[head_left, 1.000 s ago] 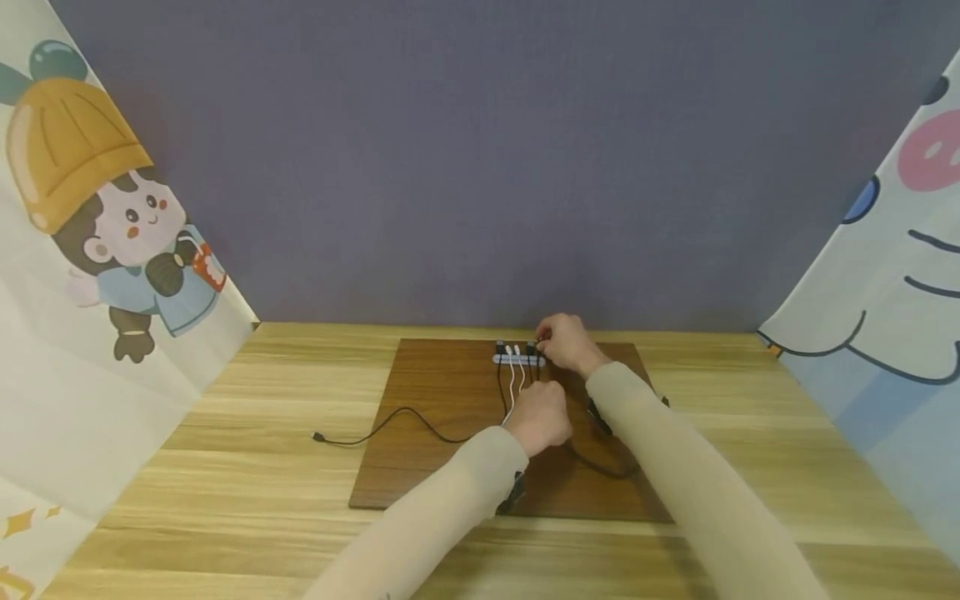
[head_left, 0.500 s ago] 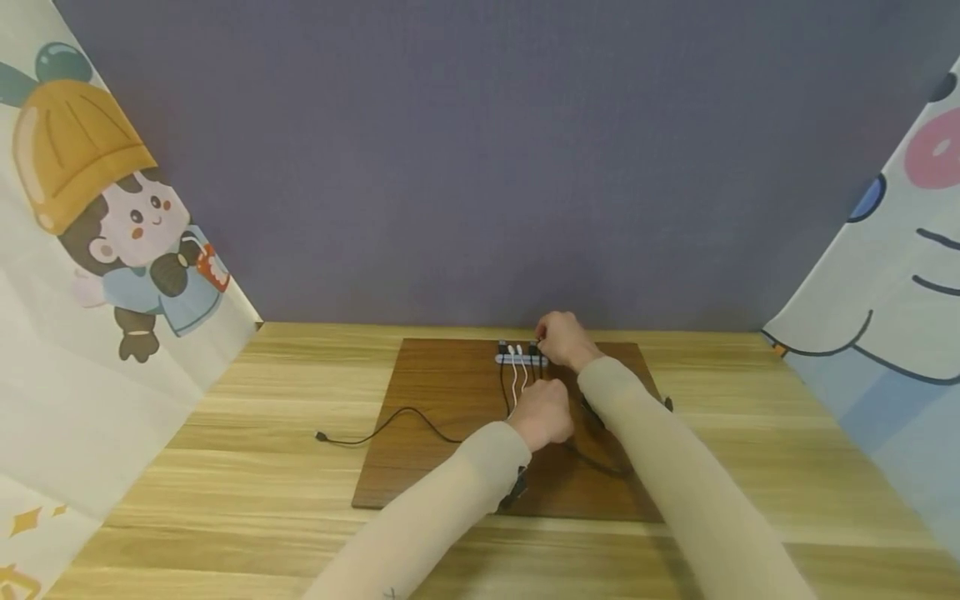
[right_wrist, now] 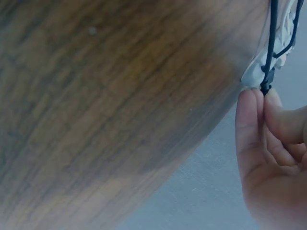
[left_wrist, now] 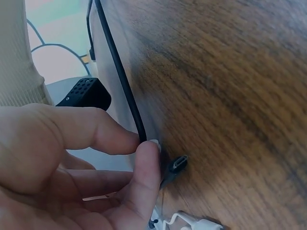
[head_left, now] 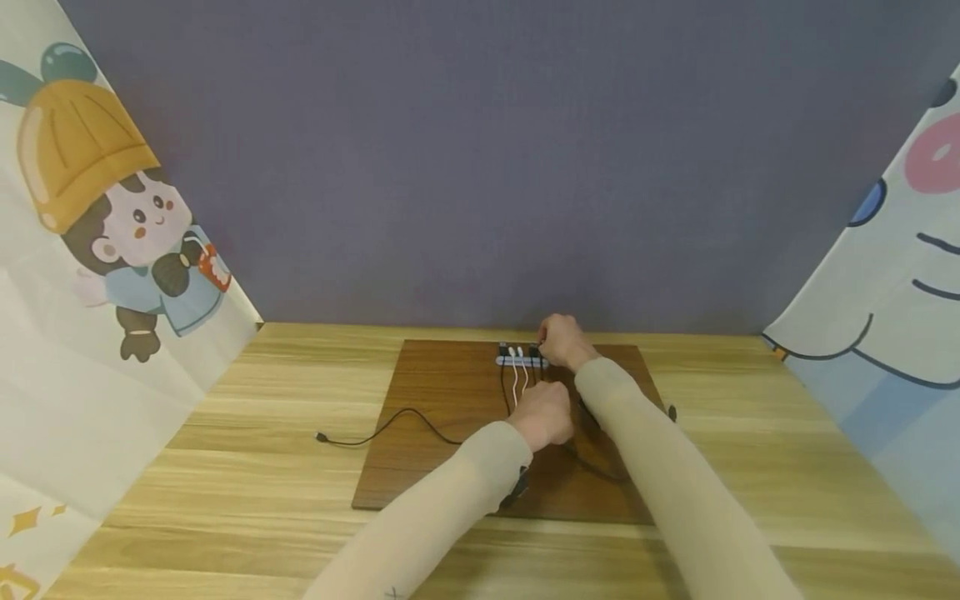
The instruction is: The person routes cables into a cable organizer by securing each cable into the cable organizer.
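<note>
A pale cable organizer sits near the far edge of a dark brown board. Black and white cables run through its slots, plugs on the far side. My right hand is at its right end; in the right wrist view, thumb and fingers pinch a black cable close to its end, right beside the organizer. Nearer to me over the board, my left hand pinches a black cable between thumb and finger. A black connector with a metal tip shows just beyond those fingers.
A loose black cable stretches left off the board, its plug on the light wooden table. Another dark plug lies past the board's right edge. A grey-purple panel stands behind, printed cloths at both sides.
My right forearm has shifted slightly left, while its hand stays at the organizer's right end. The left hand holds nearly the same place. The head view has moved a little.
</note>
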A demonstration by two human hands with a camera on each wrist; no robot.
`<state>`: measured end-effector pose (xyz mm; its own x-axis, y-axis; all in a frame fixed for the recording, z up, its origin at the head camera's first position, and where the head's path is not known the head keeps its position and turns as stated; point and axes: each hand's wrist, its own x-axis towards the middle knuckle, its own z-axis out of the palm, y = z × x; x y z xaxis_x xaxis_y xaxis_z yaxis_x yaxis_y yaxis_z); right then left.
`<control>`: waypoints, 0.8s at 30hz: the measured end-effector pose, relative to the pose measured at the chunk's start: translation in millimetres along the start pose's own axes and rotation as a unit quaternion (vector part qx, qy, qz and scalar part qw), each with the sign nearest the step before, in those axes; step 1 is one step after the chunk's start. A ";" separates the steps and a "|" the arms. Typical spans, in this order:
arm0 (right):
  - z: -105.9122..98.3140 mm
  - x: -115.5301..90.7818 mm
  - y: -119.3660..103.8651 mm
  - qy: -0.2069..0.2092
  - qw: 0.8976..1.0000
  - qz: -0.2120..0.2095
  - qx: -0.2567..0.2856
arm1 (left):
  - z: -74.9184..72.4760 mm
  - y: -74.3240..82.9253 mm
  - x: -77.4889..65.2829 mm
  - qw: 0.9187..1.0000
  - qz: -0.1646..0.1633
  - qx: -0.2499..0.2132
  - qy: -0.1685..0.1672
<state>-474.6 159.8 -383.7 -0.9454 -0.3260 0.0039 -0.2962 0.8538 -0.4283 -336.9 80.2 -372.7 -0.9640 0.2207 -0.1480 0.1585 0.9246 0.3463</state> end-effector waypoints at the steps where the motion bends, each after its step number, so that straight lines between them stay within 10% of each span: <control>1: 0.2 0.4 1.0 0.001 1.000 0.001 0.002 | 0.3 0.3 0.4 1.000 0.003 0.006 0.004; 24: -3.4 6.6 -0.9 -0.019 0.999 0.049 -0.001 | -0.4 -1.3 5.8 1.000 0.000 0.020 -0.003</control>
<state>-481.0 158.2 -380.2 -0.9637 -0.2567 -0.0728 -0.2032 0.8830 -0.4232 -342.8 80.1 -373.7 -0.9627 0.2220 -0.1548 0.1664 0.9367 0.3081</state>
